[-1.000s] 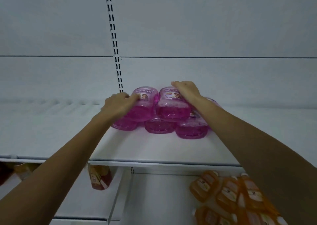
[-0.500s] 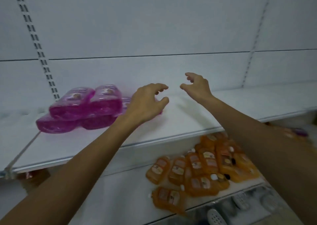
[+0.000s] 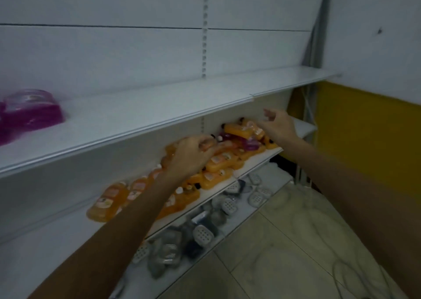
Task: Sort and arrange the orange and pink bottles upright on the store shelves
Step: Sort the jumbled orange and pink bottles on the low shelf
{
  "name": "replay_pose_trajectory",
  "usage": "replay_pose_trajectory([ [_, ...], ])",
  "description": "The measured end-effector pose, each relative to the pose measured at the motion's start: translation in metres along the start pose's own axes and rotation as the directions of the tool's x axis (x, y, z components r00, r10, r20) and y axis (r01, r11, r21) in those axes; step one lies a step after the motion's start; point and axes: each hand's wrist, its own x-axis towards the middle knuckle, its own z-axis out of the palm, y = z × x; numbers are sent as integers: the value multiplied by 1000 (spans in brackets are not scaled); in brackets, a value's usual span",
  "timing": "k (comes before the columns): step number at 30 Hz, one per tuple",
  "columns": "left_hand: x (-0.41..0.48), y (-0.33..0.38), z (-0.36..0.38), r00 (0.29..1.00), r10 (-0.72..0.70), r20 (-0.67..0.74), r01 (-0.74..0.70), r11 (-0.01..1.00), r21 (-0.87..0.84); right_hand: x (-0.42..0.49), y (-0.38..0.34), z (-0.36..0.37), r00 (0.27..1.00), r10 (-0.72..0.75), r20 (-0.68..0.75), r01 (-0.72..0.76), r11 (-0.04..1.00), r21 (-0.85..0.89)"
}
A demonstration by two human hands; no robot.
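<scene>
From the head camera, both hands reach under the upper shelf (image 3: 159,114) into a heap of orange bottles (image 3: 219,163) lying on their sides on the middle shelf (image 3: 256,163). The left hand (image 3: 189,157) sits over the middle of the heap with its fingers curled down onto the bottles; blur hides whether it grips one. The right hand (image 3: 279,125) hovers at the far end of the heap, fingers loosely spread and holding nothing, just above the topmost orange bottle (image 3: 241,131). The two hands are apart, and between them a couple of pink bottles (image 3: 249,144) lie mixed in among the orange ones. More orange bottles trail back beneath the left forearm. Well to the left of both hands, on the upper shelf, a stack of pink bottles (image 3: 32,111) lies flat. Below the hands, a bottom shelf (image 3: 234,227) carries grey and white packaged items (image 3: 202,233), beside a tiled floor (image 3: 284,248).
</scene>
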Motion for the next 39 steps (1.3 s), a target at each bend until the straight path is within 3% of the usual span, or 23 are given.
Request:
replay_pose_trajectory([
  [7, 24, -1, 107, 973, -81, 215, 90, 995, -31, -8, 92, -47, 980, 197, 6, -197, 980, -39],
  [12, 66, -19, 159, 958, -105, 265, 129, 989, -74, 16, 152, -45, 941, 331, 76, -327, 943, -61],
  [18, 144, -34, 225, 930, -156, 333, 215, 965, -149, 97, 202, -52, 923, 370, 108, -361, 928, -92],
  [26, 242, -62, 292, 893, -247, 377, 314, 941, -126, 198, 259, -31, 877, 460, 142, -466, 884, 17],
  [35, 326, -81, 368, 868, -383, 318, 445, 882, -152, 274, 324, -57, 918, 365, 152, -331, 920, -210],
  [39, 362, -108, 412, 824, -477, 304, 497, 868, 15, 344, 365, -68, 925, 310, 220, -266, 941, -210],
])
